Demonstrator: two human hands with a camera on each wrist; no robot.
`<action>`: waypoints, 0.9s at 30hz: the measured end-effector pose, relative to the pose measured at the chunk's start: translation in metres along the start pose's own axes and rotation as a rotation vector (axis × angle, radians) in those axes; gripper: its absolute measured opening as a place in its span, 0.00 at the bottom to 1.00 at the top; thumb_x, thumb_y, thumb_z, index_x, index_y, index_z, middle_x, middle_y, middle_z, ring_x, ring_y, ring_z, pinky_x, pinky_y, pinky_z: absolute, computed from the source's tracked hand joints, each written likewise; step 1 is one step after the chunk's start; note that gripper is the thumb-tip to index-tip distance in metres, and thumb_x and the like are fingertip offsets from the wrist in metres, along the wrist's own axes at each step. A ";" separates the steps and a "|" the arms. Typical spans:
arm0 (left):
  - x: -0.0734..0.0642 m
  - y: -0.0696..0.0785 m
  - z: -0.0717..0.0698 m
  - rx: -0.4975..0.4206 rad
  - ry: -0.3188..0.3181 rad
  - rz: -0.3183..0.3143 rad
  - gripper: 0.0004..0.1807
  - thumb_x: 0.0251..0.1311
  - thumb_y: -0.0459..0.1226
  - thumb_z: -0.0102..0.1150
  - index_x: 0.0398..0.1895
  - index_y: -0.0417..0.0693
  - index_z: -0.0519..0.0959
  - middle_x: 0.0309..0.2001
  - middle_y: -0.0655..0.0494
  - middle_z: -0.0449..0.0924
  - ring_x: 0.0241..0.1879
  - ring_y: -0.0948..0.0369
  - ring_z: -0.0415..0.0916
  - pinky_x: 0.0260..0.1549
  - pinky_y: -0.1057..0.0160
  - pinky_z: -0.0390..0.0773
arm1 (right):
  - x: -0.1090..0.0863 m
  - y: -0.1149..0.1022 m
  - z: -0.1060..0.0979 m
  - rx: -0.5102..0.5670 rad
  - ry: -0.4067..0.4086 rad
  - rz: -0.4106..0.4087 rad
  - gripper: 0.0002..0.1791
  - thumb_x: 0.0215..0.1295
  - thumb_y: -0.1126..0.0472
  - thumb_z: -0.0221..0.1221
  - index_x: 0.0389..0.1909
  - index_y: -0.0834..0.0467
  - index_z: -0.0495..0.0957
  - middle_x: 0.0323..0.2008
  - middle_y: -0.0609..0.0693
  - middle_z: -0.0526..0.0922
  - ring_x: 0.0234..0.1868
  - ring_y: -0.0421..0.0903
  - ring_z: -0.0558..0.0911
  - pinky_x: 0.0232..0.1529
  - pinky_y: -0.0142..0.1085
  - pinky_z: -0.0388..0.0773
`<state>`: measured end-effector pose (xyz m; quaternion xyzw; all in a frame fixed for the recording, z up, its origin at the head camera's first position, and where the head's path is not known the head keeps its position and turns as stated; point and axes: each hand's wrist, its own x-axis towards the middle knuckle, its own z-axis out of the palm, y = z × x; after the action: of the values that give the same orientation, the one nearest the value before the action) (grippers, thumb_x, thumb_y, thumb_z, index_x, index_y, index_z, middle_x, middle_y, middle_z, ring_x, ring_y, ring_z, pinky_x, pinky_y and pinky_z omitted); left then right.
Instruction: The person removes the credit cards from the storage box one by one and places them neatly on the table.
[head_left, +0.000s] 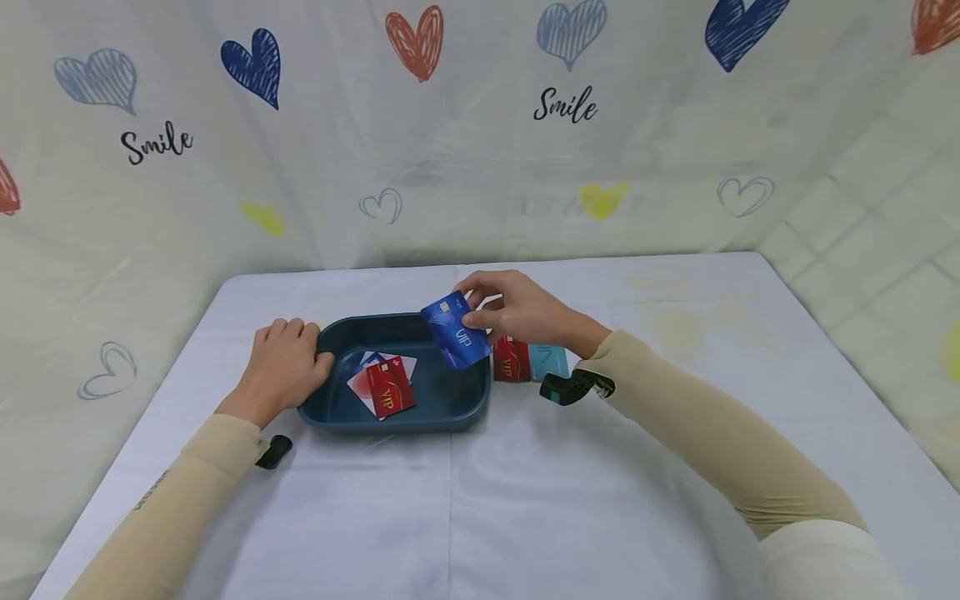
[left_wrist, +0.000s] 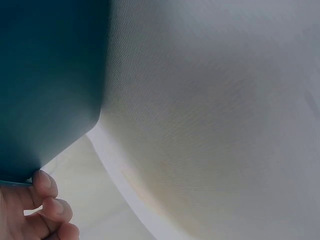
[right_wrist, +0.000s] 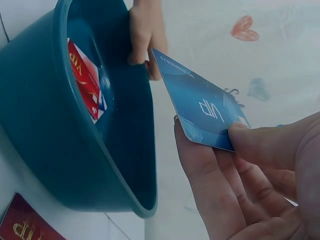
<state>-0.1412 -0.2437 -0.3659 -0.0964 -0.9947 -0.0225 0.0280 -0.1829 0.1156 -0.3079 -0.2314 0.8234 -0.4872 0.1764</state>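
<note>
My right hand (head_left: 532, 308) pinches a blue VIP card (head_left: 456, 331) between thumb and fingers, tilted above the right end of a dark teal plastic basin (head_left: 442, 404). In the right wrist view the thumb lies on the face of the blue card (right_wrist: 200, 107), with fingers behind it. My left hand (head_left: 281, 367) grips the basin's left end, thumb over the rim and fingers outside; the left wrist view shows fingertips against the outer wall (left_wrist: 55, 75). Inside the basin a red VIP card (head_left: 390, 387) lies over a white-and-pink card (head_left: 358, 387) and a partly hidden blue one.
Right of the basin, a second red VIP card (head_left: 512, 360) and a light teal card (head_left: 548, 361) lie on the white-covered table (head_left: 450, 517), partly below my right hand and wrist. A pale curtain (head_left: 480, 167) with hearts hangs behind the table.
</note>
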 end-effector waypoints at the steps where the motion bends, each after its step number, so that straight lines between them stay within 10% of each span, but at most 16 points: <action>1: 0.000 0.000 0.000 0.001 0.000 0.001 0.22 0.71 0.44 0.47 0.51 0.31 0.74 0.43 0.39 0.75 0.47 0.42 0.66 0.56 0.37 0.67 | -0.001 0.001 -0.001 0.001 0.007 0.002 0.23 0.70 0.63 0.64 0.65 0.55 0.75 0.50 0.57 0.80 0.52 0.55 0.88 0.41 0.44 0.89; 27: 0.000 0.001 0.001 0.004 0.001 0.007 0.23 0.70 0.44 0.47 0.52 0.30 0.73 0.44 0.37 0.75 0.47 0.41 0.66 0.55 0.36 0.67 | -0.034 0.030 -0.037 0.069 0.144 0.024 0.24 0.71 0.59 0.62 0.66 0.57 0.74 0.49 0.58 0.80 0.44 0.49 0.89 0.42 0.44 0.89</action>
<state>-0.1409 -0.2426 -0.3664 -0.0999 -0.9944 -0.0205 0.0288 -0.1803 0.1738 -0.3148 -0.1798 0.8194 -0.5284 0.1305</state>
